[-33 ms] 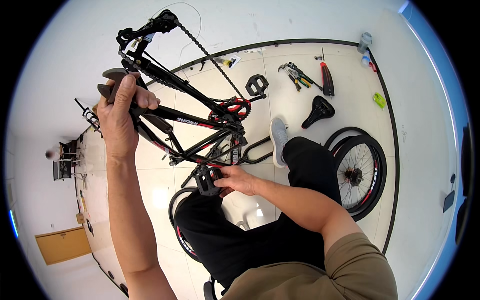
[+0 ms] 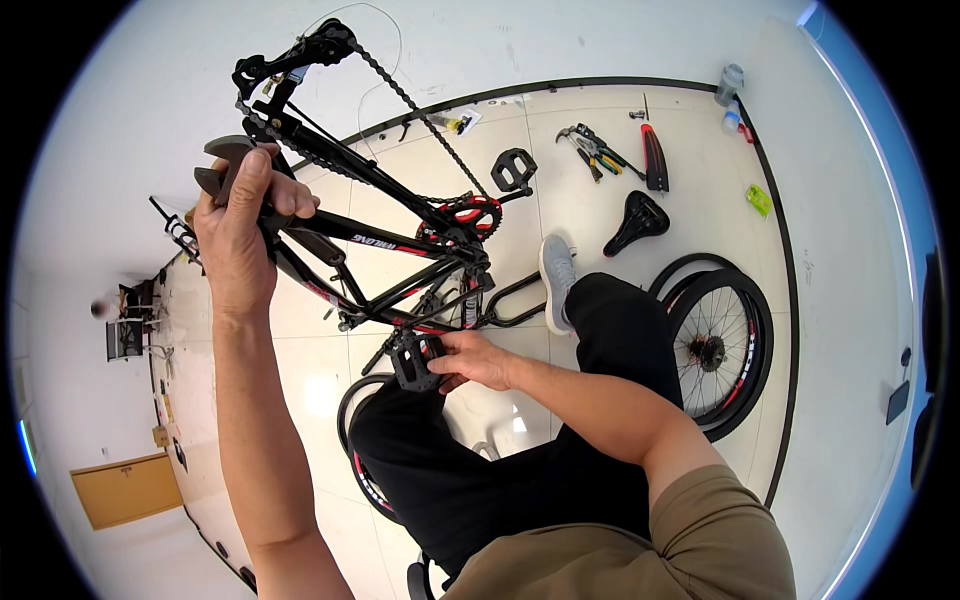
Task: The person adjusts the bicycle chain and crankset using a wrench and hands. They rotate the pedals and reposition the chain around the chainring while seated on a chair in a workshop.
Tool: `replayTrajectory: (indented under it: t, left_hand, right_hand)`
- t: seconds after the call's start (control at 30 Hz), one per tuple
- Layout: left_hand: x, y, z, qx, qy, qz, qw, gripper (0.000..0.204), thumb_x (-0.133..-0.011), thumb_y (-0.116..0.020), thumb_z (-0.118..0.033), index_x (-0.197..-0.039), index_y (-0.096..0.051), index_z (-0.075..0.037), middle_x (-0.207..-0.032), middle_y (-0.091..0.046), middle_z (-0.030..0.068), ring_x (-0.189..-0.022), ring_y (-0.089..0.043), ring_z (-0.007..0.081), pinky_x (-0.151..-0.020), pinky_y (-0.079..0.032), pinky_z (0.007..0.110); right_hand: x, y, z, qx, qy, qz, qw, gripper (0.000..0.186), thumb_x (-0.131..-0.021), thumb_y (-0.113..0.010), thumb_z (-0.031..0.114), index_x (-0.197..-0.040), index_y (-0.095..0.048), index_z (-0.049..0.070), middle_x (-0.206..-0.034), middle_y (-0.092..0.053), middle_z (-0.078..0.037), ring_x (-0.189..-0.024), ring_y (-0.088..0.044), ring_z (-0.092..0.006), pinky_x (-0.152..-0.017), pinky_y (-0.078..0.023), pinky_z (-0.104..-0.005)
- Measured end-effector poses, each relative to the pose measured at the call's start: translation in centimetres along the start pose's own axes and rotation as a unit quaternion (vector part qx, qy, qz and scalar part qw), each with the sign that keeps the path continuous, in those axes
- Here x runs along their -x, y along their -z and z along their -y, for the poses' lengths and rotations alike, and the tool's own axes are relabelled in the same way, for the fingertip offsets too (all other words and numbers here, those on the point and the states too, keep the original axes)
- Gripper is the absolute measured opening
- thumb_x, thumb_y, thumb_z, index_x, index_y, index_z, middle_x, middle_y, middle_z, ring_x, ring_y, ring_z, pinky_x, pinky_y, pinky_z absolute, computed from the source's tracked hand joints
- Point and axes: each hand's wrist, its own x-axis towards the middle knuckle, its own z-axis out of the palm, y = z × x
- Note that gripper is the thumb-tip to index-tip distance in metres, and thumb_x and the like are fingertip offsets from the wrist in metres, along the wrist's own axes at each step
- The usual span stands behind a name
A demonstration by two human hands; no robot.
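A black bicycle frame [image 2: 400,245] with red and white marks stands in front of me, without wheels fitted. Up at its left end, my left hand [image 2: 240,220] is closed around an adjustable wrench [image 2: 228,160], whose jaws stick out past my thumb; the same hand rests against the frame. Lower down, my right hand [image 2: 474,360] grips the edge of a black pedal [image 2: 413,362] on the near side. Across the frame, the other pedal [image 2: 513,171] sits on its crank by the red chainring [image 2: 488,215]. The chain [image 2: 415,112] runs up to the rear derailleur [image 2: 325,45].
A saddle [image 2: 637,222], a red and black mudguard [image 2: 654,160] and several hand tools [image 2: 595,155] lie on the floor beyond my foot. Wheels [image 2: 722,345] lie by my right leg, and another wheel [image 2: 350,430] is beside my left leg. Bottles [image 2: 730,85] stand along the wall.
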Motion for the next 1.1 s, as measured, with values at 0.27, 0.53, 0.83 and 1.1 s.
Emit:
replayTrajectory:
  t: [0.27, 0.53, 0.83, 1.1]
  left_hand:
    - [0.0, 0.1, 0.0, 0.023, -0.004, 0.002, 1.000, 0.026, -0.100, -0.062, -0.021, -0.106, -0.059, 0.004, -0.066, -0.054, 0.0063, -0.063, -0.058, 0.0188, -0.069, -0.053, 0.036]
    - [0.0, 0.1, 0.0, 0.025, -0.004, 0.004, 1.000, 0.027, -0.099, -0.063, -0.022, -0.106, -0.059, 0.004, -0.067, -0.054, 0.0057, -0.063, -0.059, 0.0190, -0.069, -0.054, 0.037]
    - [0.0, 0.2, 0.1, 0.029, -0.006, 0.009, 1.000, 0.027, -0.100, -0.063, -0.022, -0.106, -0.059, 0.004, -0.066, -0.054, 0.0055, -0.063, -0.059, 0.0191, -0.069, -0.055, 0.037]
    - [0.1, 0.2, 0.1, 0.032, -0.005, 0.008, 0.999, 0.028, -0.099, -0.064, -0.023, -0.107, -0.059, 0.003, -0.066, -0.054, 0.0054, -0.064, -0.059, 0.0195, -0.070, -0.054, 0.037]
  right_hand:
    - [0.0, -0.2, 0.0, -0.020, 0.019, -0.008, 1.000, 0.023, -0.091, -0.069, 0.013, -0.109, -0.064, 0.000, -0.102, -0.064, -0.006, -0.088, -0.065, -0.0170, -0.070, -0.060, -0.0335]
    - [0.6, -0.3, 1.1, -0.010, 0.008, 0.000, 1.000, 0.030, -0.091, -0.068, 0.016, -0.117, -0.063, 0.002, -0.105, -0.065, -0.006, -0.095, -0.065, -0.0173, -0.076, -0.059, -0.0341]
    - [0.7, -0.3, 1.5, -0.035, 0.017, -0.012, 0.999, 0.029, -0.091, -0.069, 0.020, -0.113, -0.067, 0.001, -0.102, -0.067, -0.006, -0.092, -0.065, -0.0165, -0.074, -0.059, -0.0334]
    - [0.8, -0.3, 1.8, -0.032, 0.027, -0.026, 0.999, 0.031, -0.093, -0.069, 0.025, -0.112, -0.068, 0.001, -0.101, -0.069, -0.006, -0.090, -0.066, -0.0155, -0.074, -0.059, -0.0322]
